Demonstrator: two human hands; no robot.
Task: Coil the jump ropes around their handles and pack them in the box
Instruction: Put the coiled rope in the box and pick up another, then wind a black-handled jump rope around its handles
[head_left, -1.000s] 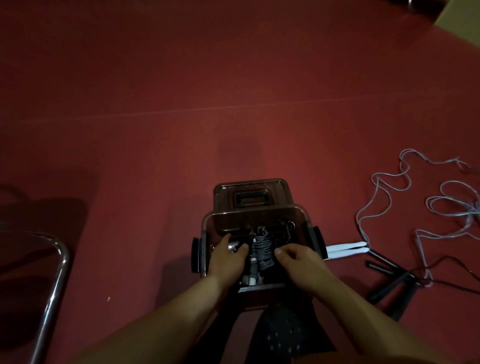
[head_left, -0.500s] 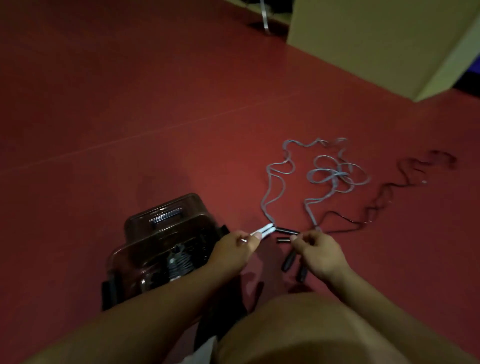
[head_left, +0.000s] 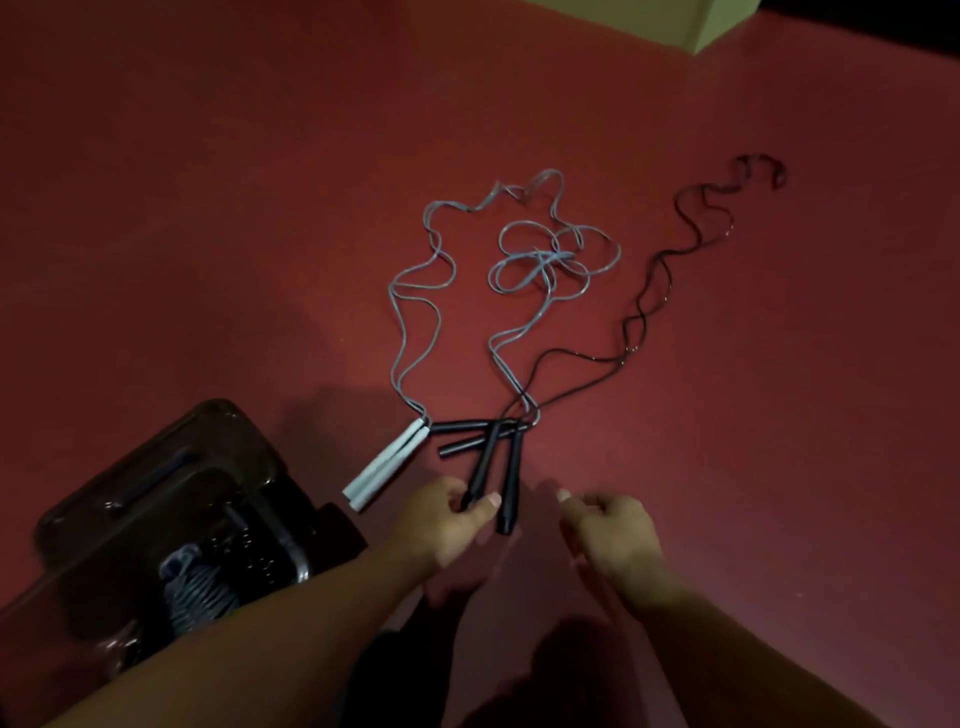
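The dark see-through box (head_left: 270, 514) stands open at lower left, with a coiled grey jump rope (head_left: 200, 587) inside. On the red floor lie two white handles (head_left: 387, 465) side by side, their grey rope (head_left: 415, 312) trailing away into a tangle (head_left: 545, 260). Several black handles (head_left: 462, 427) fan out beside them, and a black rope (head_left: 649, 312) snakes off to the far right. My left hand (head_left: 441, 525) pinches the near end of one black handle (head_left: 483, 462). A little right of the handles, my right hand (head_left: 613, 535) hovers loosely curled and holds nothing.
The box's lid (head_left: 156, 452) lies just behind the box. A beige cabinet corner (head_left: 717, 26) stands at the top right. My dark-clothed legs (head_left: 405, 675) fill the bottom middle. Red floor (head_left: 208, 208) spreads all around.
My hands left the box and swung right to the loose ropes. The left hand went from the white handles to a black handle; the right hand drew back from the handles.
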